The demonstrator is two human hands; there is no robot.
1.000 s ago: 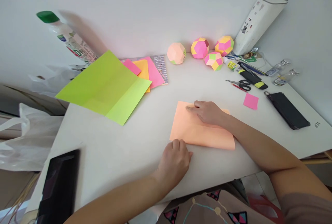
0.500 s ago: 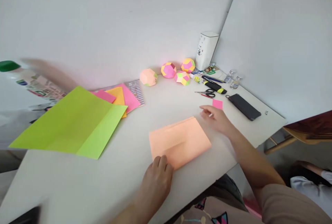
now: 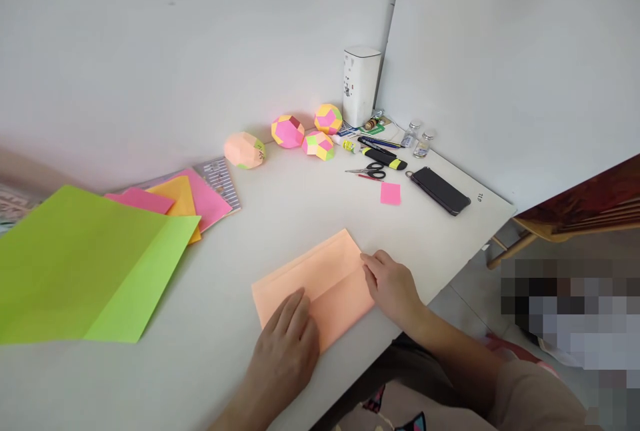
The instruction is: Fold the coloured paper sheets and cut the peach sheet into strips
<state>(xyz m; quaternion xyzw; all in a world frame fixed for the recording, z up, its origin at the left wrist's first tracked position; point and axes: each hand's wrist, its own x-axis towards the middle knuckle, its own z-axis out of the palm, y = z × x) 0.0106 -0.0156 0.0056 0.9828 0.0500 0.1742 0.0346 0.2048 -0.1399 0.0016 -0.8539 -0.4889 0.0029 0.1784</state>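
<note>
A folded peach-coloured sheet of paper (image 3: 325,284) lies on the white table in front of me, with a crease line across its middle. My left hand (image 3: 287,338) rests on its lower left part, fingers stretched out over the surface. At the sheet's right edge, my right hand (image 3: 393,284) pinches the paper between thumb and fingers. A small pink paper square (image 3: 391,193) lies beyond my right hand.
Large green paper (image 3: 100,271) lies at left, over pink and orange sheets (image 3: 185,194). Several faceted paper balls (image 3: 287,131) stand along the wall. Scissors (image 3: 375,170), a box cutter (image 3: 384,158), a dark phone-like case (image 3: 440,190) and glass jars (image 3: 424,143) are at the back right.
My right hand has come down from near the pink square to the peach paper's right edge and closed on it. My left hand stays on the paper; the view has swung right.
</note>
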